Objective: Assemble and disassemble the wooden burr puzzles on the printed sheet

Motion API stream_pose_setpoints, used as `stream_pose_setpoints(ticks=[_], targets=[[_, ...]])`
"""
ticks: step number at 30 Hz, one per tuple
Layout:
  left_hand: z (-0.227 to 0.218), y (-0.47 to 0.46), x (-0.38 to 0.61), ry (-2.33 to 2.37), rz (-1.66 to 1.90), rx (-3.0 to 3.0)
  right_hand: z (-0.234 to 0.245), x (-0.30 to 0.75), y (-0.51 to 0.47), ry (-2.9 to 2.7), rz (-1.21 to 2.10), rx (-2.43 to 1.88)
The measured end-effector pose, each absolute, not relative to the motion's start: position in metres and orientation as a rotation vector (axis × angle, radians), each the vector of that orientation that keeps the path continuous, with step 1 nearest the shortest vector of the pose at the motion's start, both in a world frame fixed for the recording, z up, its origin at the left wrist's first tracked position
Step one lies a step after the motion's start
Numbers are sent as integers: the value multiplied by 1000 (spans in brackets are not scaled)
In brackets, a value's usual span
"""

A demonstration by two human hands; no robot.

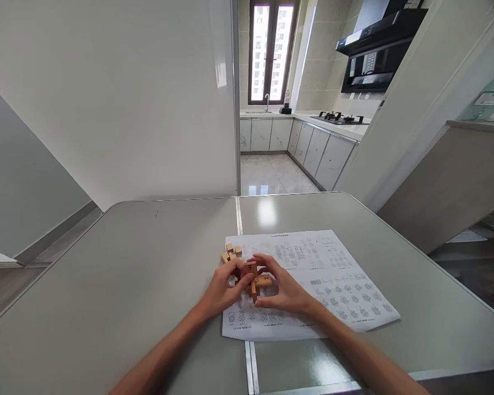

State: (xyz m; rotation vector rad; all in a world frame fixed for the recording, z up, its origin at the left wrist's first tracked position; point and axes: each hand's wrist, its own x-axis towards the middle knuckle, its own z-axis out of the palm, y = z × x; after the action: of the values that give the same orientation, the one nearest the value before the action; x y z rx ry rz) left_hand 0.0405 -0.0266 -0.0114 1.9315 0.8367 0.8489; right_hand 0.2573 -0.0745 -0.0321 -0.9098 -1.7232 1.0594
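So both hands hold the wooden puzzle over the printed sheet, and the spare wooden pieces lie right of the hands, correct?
Not quite: the head view shows the spare wooden pieces beyond the left hand, not right. Both it and the right hand hold the wooden puzzle over the printed sheet.

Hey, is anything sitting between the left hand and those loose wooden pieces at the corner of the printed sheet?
Nothing visible does. The loose wooden pieces lie just beyond the left hand, with no object between them. That hand and the right hand are both closed on the wooden puzzle.
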Motion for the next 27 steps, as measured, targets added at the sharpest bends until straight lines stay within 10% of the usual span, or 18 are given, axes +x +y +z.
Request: stream_pose_setpoints(ticks=[27], targets=[[-7, -1, 28, 1050, 1183, 1522, -46, 266, -66, -1774, 627, -1247]])
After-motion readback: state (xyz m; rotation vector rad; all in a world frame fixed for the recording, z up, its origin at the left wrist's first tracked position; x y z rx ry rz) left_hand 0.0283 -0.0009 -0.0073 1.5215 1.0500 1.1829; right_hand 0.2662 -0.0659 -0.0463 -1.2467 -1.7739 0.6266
